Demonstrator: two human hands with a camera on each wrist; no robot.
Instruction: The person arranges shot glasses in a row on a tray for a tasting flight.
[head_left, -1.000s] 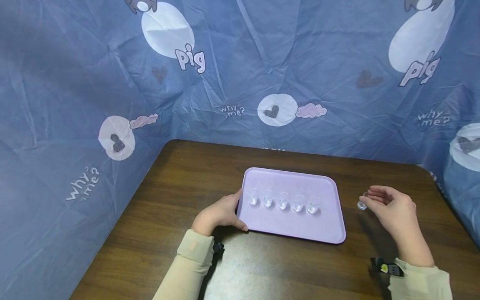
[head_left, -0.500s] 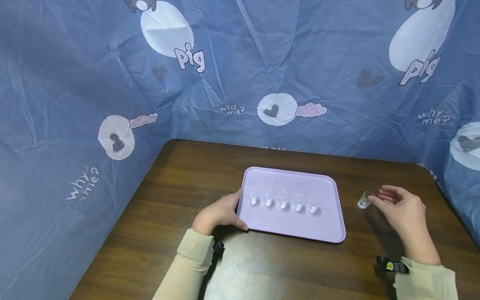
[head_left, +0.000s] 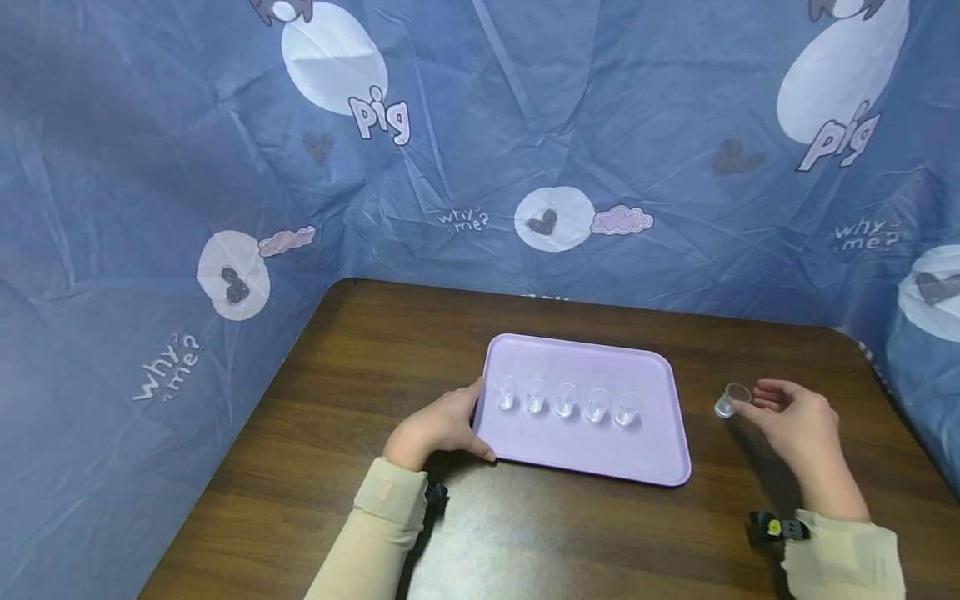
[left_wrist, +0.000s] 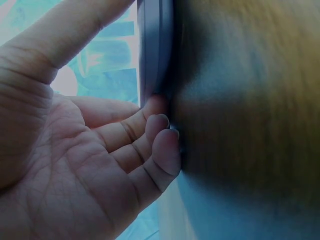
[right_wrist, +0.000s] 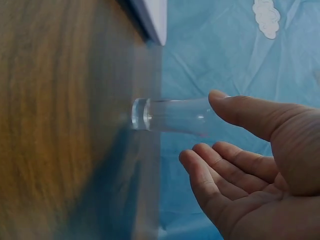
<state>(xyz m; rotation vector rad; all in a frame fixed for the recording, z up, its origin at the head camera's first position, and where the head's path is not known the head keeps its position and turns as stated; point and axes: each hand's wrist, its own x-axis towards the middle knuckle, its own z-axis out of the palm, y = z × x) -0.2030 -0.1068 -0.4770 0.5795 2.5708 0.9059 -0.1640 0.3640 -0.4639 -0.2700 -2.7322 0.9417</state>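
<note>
My left hand [head_left: 438, 429] holds the left front corner of a light purple tray [head_left: 585, 454], its thumb at the front edge. In the left wrist view the bent fingertips [left_wrist: 165, 150] meet the tray's rim [left_wrist: 155, 50] at the table. Several small clear shot glasses [head_left: 566, 404] stand in a row on the tray. Right of it, another shot glass [head_left: 726, 406] stands upright on the table. Around this glass my right hand [head_left: 798, 425] is spread: the thumb overlaps its rim, while the fingers [right_wrist: 200, 175] stay apart from it. Whether the thumb touches cannot be told.
The brown wooden table [head_left: 570, 542] has rounded far corners. A blue printed cloth [head_left: 450, 167] hangs behind it and along the sides. Black straps with small devices [head_left: 776, 527] sit at both wrists.
My right hand has loosened its pinch on the single shot glass, drawn back right, then come slightly left toward it again. The left hand and tray have not moved.
</note>
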